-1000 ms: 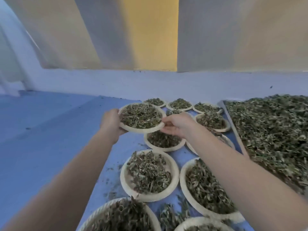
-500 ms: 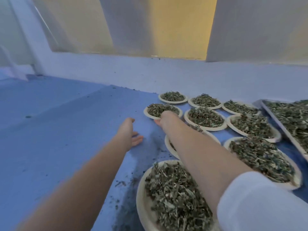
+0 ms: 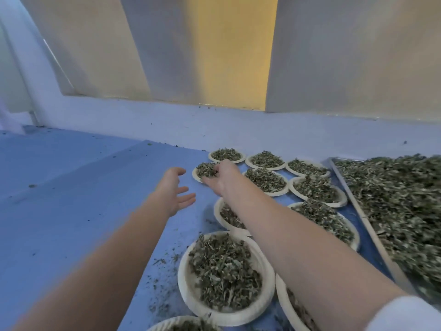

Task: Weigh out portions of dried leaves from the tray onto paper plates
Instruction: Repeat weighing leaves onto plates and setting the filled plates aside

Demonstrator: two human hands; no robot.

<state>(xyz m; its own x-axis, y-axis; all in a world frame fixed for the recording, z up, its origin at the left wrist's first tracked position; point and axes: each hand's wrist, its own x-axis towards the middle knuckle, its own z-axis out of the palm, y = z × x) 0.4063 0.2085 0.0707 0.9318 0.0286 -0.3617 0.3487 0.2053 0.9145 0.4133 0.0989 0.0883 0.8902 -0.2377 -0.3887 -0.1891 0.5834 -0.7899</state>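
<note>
Crumbly grey-green dried leaves point(image 3: 205, 168) sit under the right hand point(image 3: 223, 179), whose curled fingers touch the far plate point(image 3: 196, 176); whether it grips the plate cannot be told. The left hand point(image 3: 173, 190) hovers with fingers spread wide above the smooth blue desk point(image 3: 71, 211). Round paper plates point(image 3: 191, 290) lie beside a heaped metal tray point(image 3: 372, 235) on the right.

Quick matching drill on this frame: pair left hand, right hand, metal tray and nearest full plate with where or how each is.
Things:
1. left hand
2. right hand
3. metal tray
4. nearest full plate

States:
A. far right, heaped with dried leaves
B. fingers spread, holding nothing, above the blue table
C. reaching onto a far plate of leaves
D. between the two forearms

Pairs: 1-B, 2-C, 3-A, 4-D
</note>
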